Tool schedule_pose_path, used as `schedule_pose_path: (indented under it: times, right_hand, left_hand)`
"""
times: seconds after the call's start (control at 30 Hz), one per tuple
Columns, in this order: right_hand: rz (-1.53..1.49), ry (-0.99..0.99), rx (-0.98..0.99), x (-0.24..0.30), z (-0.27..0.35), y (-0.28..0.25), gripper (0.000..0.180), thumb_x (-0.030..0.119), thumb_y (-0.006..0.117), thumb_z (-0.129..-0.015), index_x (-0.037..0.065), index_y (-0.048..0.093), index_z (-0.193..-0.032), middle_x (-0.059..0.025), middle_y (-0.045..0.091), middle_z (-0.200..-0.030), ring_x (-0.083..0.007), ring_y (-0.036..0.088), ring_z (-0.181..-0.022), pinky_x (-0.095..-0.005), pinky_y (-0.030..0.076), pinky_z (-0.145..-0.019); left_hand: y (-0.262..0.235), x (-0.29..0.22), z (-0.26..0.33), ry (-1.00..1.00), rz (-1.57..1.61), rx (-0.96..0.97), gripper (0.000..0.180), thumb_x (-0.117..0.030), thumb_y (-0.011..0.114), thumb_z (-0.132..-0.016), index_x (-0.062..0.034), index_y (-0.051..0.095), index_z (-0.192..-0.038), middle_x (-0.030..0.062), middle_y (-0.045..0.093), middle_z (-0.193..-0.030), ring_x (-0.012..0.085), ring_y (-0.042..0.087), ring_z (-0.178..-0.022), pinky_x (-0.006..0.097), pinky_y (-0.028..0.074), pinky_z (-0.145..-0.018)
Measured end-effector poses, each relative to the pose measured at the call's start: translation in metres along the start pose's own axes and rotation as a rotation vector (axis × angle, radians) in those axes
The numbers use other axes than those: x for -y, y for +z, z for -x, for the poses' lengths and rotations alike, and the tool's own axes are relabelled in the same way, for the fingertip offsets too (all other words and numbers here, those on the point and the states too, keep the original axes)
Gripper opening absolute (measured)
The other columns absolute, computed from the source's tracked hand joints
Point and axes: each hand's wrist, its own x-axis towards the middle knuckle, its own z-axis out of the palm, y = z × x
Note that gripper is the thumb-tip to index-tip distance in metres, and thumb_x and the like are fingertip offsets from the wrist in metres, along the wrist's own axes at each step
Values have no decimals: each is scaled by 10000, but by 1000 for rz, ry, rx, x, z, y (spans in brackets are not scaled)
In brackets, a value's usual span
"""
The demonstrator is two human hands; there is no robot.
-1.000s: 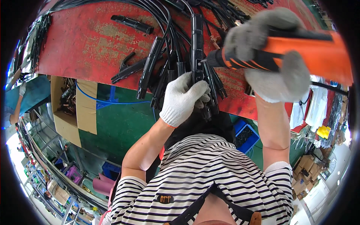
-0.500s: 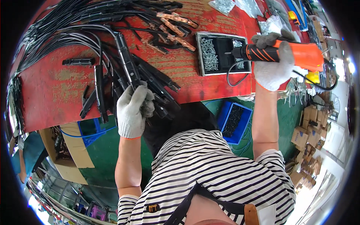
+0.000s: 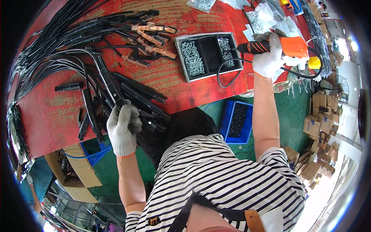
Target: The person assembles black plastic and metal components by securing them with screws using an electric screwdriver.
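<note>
My left hand (image 3: pixel 123 129), in a white glove, grips a long black clamp handle (image 3: pixel 108 81) with a cable running off its far end, at the near edge of the red table (image 3: pixel 201 87). More black clamp handles (image 3: pixel 143 96) lie just right of it. My right hand (image 3: pixel 268 58), also gloved, holds an orange and black electric screwdriver (image 3: pixel 278 46) above the table's right side; its black cord (image 3: pixel 228 69) loops down over the table. Left of the tool sits a black tray (image 3: pixel 208 56) with compartments of silver screws.
Copper clamp jaws (image 3: pixel 152 38) lie mid-table. A thick bundle of black cables (image 3: pixel 42 50) covers the left side. Clear bags of parts (image 3: pixel 262 17) sit at the back right. Below the table are a blue bin (image 3: pixel 237 121), cardboard boxes (image 3: pixel 77 166) and a green floor.
The view has swung so that more of the table shows. My right hand with the screwdriver has moved away to the right. My left hand still grips the black clamp handle.
</note>
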Motion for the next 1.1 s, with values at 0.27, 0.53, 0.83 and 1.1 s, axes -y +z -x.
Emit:
schedule_pose_path:
  times: [0.27,0.53,0.83,1.1]
  right_hand:
    - [-79,41,-14,-13,9,-10,284,41,651,-918,-29,563,-1179,-128,661,-783,-224,635,-651,-450,602,-733]
    - [-23,49,39,-20,12,-15,312,76,639,-932,-28,553,-1213,-122,658,-826,-233,647,-685,-495,603,-750]
    - [-45,72,29,-21,16,-8,285,9,666,-910,-23,583,-1181,-104,665,-839,-185,631,-679,-386,594,-714]
    - [-22,53,11,-19,11,-12,305,34,652,-915,-33,563,-1200,-114,665,-822,-201,639,-685,-415,603,-732]
  left_hand:
    - [-1,2,-2,2,-7,1,257,-228,642,-1047,-12,637,-1186,46,679,-866,92,578,-610,224,432,-508]
    - [1,0,0,8,-42,-12,246,-221,631,-1051,-14,635,-1186,45,675,-865,94,583,-622,225,433,-516]
    - [0,-1,-1,6,-38,3,256,-224,630,-1053,-16,632,-1202,44,679,-865,96,597,-623,225,437,-506]
    - [1,1,-2,7,-35,7,262,-221,646,-1042,-7,635,-1193,47,683,-864,94,597,-616,224,441,-503]
